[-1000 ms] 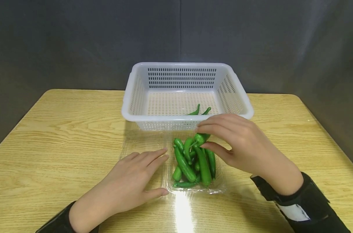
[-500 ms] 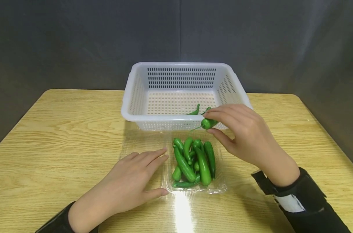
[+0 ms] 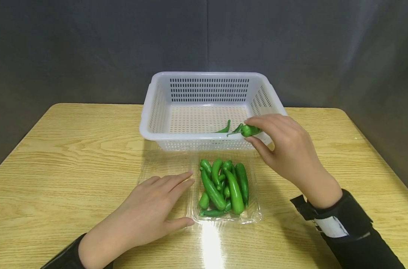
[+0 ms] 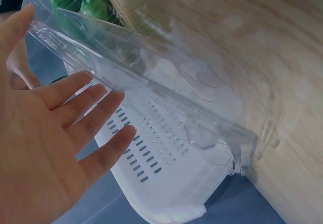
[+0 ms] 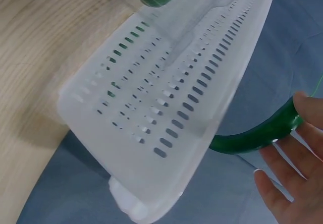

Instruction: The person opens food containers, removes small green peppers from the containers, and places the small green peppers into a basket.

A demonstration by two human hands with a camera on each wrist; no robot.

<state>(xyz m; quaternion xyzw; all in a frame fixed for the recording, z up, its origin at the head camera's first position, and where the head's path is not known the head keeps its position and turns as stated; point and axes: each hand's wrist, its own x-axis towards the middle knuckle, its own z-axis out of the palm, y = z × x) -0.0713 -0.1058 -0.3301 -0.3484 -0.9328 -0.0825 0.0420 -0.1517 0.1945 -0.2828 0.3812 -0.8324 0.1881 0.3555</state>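
Head view: right hand [image 3: 286, 149] pinches green chili pepper [image 3: 249, 130] near stem end, at near rim of white perforated basket [image 3: 150, 112]. Pepper probably light, firm, smooth, little slippery; thick stem end should give best hold, thin stem may snap. Left hand [image 3: 150, 213] spread, palm down, nearer than basket, at clear clamshell [image 3: 256, 218].

Left wrist view: left fingers extended, apart; contact with clamshell I cannot tell.

Right wrist view: pepper curved, free end partly hidden by basket rim.

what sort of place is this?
Likely a screened-off recording booth rather than a kitchen: dark backdrop on three sides, wood-grain table, black wrist strap on the person's right arm.
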